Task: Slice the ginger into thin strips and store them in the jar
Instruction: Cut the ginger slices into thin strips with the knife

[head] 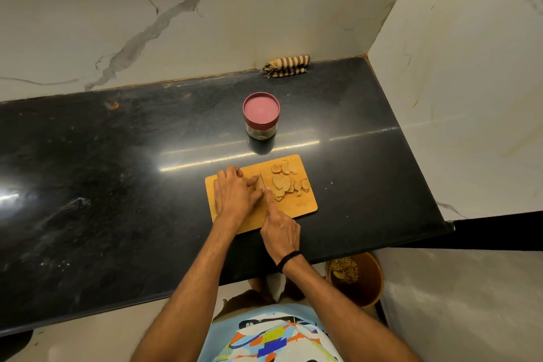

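Your board (302, 206) sits near the front edge of the worktop (117, 185), wall (455, 97) close on the right, left hand (232, 194) curled round the ginger (259, 184), right hand (280, 229) gripping the knife (262, 179).

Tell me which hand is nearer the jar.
Left. The left hand holds ginger on the board before the jar; the right hand, gripping the knife, sits farther back.

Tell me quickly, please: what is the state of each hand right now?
The left hand holds the ginger on the board.
The right hand grips the knife.
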